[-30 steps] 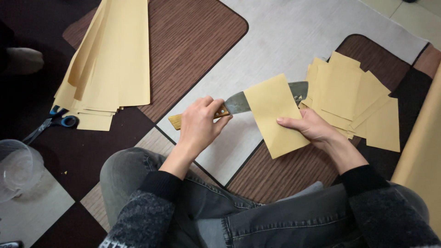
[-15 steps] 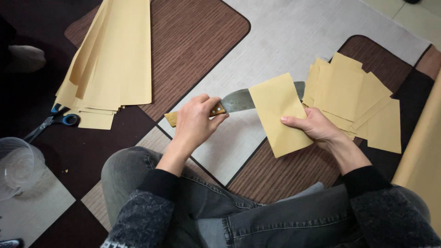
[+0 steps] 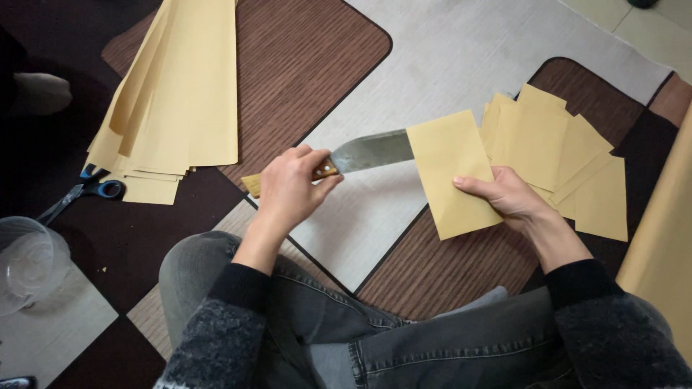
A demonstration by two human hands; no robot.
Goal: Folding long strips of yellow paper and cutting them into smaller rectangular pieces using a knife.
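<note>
Two hands work a broad steel knife into a folded tan paper sheet over a patterned brown and grey floor mat.

A tall stack of long tan paper strips lies at ten o'clock; a fan of cut tan paper rectangles lies at three o'clock. The folded tan paper sheet sits at centre, pinched in the right hand grip. The broad steel knife with wooden handle has its tip hidden by the sheet, the left hand grip pressed together round the handle. A clear plastic jug and blue-handled scissors lie at nine o'clock.
</note>
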